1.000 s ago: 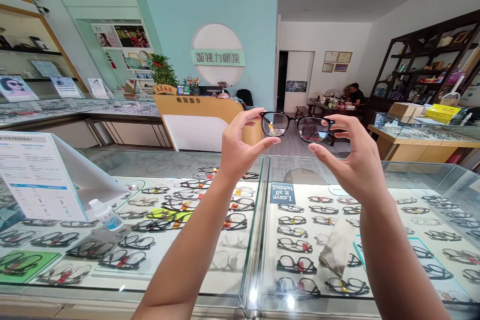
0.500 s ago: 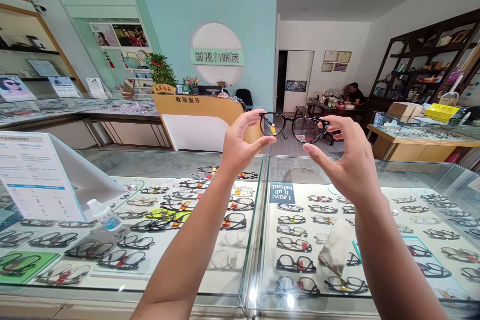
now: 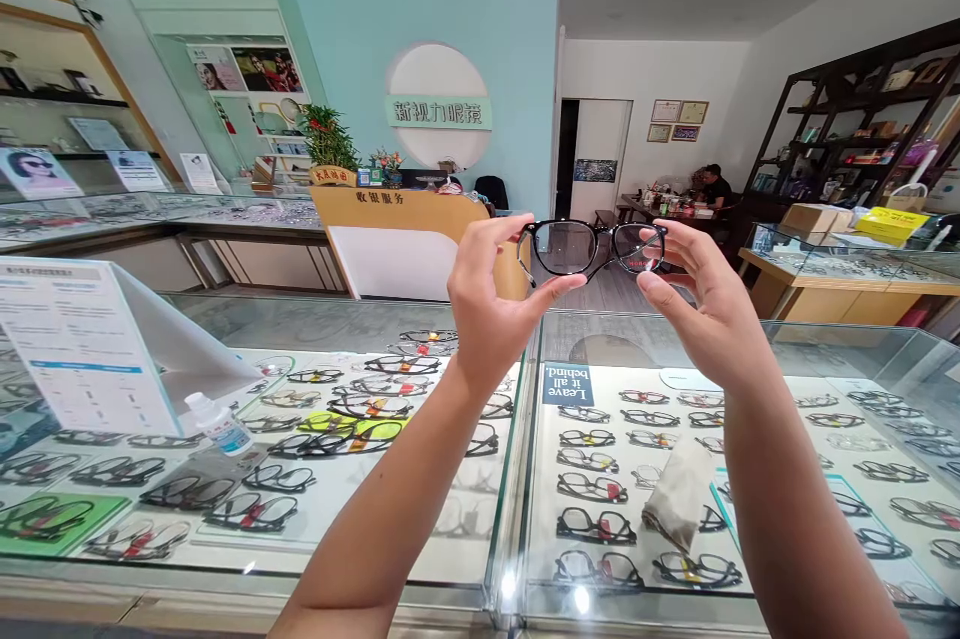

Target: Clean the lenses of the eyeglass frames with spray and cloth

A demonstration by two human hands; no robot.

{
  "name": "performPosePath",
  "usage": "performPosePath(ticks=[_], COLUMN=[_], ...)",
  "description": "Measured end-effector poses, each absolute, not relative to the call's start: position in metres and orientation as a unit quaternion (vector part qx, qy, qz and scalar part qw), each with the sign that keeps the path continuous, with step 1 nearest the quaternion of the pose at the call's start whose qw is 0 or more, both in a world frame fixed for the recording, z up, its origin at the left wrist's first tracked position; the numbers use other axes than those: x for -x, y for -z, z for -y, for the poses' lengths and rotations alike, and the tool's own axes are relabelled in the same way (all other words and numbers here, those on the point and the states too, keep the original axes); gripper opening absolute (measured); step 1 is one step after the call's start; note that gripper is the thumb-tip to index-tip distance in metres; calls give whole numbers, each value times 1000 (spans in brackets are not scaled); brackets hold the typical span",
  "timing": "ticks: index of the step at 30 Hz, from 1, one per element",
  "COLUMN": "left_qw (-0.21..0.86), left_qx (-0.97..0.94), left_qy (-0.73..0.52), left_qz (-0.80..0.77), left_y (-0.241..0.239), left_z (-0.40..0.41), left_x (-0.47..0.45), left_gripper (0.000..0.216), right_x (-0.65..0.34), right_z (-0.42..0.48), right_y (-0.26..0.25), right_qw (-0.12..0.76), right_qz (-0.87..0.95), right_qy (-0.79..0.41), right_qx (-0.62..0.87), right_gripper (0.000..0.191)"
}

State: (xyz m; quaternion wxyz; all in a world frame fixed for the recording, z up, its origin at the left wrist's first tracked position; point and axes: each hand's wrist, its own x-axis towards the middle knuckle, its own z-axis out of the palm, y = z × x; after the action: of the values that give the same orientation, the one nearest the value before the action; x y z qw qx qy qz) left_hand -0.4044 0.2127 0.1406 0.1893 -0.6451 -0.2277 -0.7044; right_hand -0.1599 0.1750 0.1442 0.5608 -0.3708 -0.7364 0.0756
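Dark-framed eyeglasses (image 3: 566,248) are held up in the air above the glass display counter, between both hands. My left hand (image 3: 491,284) pinches the left rim, thumb below and fingers above. At the opposite end, my right hand (image 3: 697,294) grips the frame with thumb and fingers. The glasses are turned at an angle, with a temple arm seen behind and through the lenses, and red marking shows in the right lens. Below lie a grey-white cloth (image 3: 677,499) and a small white bottle (image 3: 217,424) on the counter top.
The glass display case (image 3: 525,479) holds many rows of glasses. A folded paper sign (image 3: 90,349) stands at left. Beyond are a cashier desk (image 3: 397,239), another showcase with boxes (image 3: 814,219), and a seated person (image 3: 715,189) at a far table.
The glasses have rotated, so the left lens looks wider and the right one narrower. My left hand has shifted its thumb along the lower rim, and my right hand has moved slightly right.
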Motion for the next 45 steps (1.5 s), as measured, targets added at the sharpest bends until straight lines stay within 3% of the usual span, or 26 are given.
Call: performPosePath(ticks=[14,45], left_qw=[285,199], left_qx=[650,658], left_qy=[675,694], left_qz=[201,214], left_y=[-139,-140], left_z=[-213,-228], left_x=[407,414], left_gripper=[69,69], right_x=[162,164], right_z=[-174,-164], right_y=[-144,-147], right_qw=[561,551], right_qz=[734,741], right_qy=[-83,-33], right_qx=[374,383], right_gripper=[60,63])
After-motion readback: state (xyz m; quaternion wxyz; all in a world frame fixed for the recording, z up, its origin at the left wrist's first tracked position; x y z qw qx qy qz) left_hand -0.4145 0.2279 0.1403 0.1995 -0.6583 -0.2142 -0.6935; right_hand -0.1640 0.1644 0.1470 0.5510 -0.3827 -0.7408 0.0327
